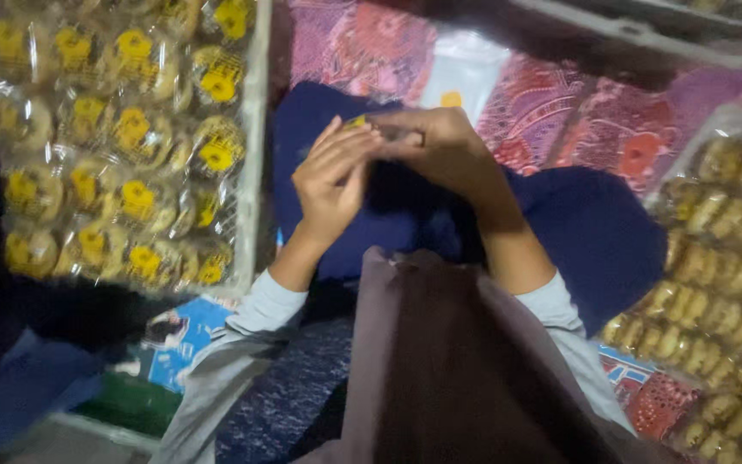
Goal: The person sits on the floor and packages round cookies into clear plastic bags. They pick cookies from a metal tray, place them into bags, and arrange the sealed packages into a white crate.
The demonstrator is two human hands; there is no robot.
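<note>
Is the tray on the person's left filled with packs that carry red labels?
No. The packs in the white tray on the left carry yellow labels, not red.

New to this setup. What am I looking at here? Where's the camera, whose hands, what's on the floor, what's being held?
One picture, from a camera worn on a person's head, looking down at their own lap and bare hands; there is no robot. The left hand and right hand meet over a dark blue cloth and pinch a small item with a bit of yellow on it; it is too blurred to identify. To the left is a tray of clear-wrapped packs with yellow labels. To the right is a second tray with rows of wrapped golden-brown baked pieces. A red patterned fabric lies underneath.
</note>
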